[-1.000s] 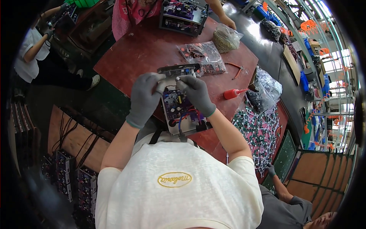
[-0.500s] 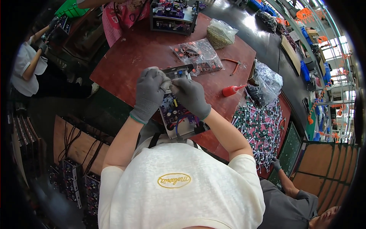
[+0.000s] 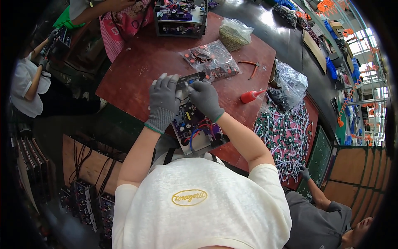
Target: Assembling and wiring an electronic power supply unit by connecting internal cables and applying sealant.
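A metal chassis (image 3: 195, 143) with purple circuit boards, red and blue wires and a black end panel (image 3: 194, 77) lies tilted in front of me, partly over the table's near edge. My left hand (image 3: 163, 99), in a grey glove, rests at the panel's left end, its fingers stretched and slightly apart. Above the boards, my gloved right hand (image 3: 206, 99) is closed, thumb and forefinger together near the panel's inner side. Whatever is between those fingertips is too small or hidden to tell.
On the red table (image 3: 141, 62) lie a bag of ring-shaped parts (image 3: 215, 60), a bag of small pieces (image 3: 234, 35), orange-handled pliers (image 3: 253, 68) and a red bottle (image 3: 251, 96). Many wired boards (image 3: 284, 141) cover the right side; a co-worker's hand (image 3: 305, 173) reaches there. Another chassis (image 3: 181, 20) stands at the back.
My hands have moved apart from being close together over the panel. My left fingers have straightened, and more of the chassis and its wires shows between my arms.
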### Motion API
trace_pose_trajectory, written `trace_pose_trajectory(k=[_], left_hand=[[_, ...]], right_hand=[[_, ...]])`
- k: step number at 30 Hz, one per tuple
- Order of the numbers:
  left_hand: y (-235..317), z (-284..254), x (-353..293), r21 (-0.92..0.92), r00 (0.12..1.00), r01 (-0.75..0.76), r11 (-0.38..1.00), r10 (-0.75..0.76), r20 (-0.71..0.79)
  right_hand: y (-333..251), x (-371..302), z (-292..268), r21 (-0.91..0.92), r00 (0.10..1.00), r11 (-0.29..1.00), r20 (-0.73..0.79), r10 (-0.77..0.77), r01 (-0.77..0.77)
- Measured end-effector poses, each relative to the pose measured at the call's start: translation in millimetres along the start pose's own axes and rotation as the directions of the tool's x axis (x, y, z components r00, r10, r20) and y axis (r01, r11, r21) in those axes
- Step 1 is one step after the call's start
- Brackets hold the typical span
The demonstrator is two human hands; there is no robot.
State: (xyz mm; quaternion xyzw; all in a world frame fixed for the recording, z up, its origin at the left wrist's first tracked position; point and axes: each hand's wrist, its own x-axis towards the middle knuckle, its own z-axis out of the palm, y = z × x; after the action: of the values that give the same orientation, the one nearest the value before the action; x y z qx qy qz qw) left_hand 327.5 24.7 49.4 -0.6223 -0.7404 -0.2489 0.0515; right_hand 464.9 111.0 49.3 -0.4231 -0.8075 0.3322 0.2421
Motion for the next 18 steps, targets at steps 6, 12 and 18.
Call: trace_pose_trajectory(k=[6,12,18], left_hand=[[2.2,0.2,1.0,-0.047,0.999,0.006,0.999,-0.007,-0.036],[1.8,4.1,0.2,-0.044,0.998,0.016,0.999,-0.018,-0.053],[3.2,4.1,-0.4,-0.056,0.997,0.015,0.998,-0.019,-0.074]], right_hand=[[2.0,-1.2,6.0,-0.162,0.989,0.980,-0.078,-0.130,0.116],[-4.5,-0.9,4.5,-0.237,0.981,0.958,-0.070,-0.183,0.162],[0.8,1.2,9.4,-0.160,0.982,0.976,-0.090,-0.163,0.147]])
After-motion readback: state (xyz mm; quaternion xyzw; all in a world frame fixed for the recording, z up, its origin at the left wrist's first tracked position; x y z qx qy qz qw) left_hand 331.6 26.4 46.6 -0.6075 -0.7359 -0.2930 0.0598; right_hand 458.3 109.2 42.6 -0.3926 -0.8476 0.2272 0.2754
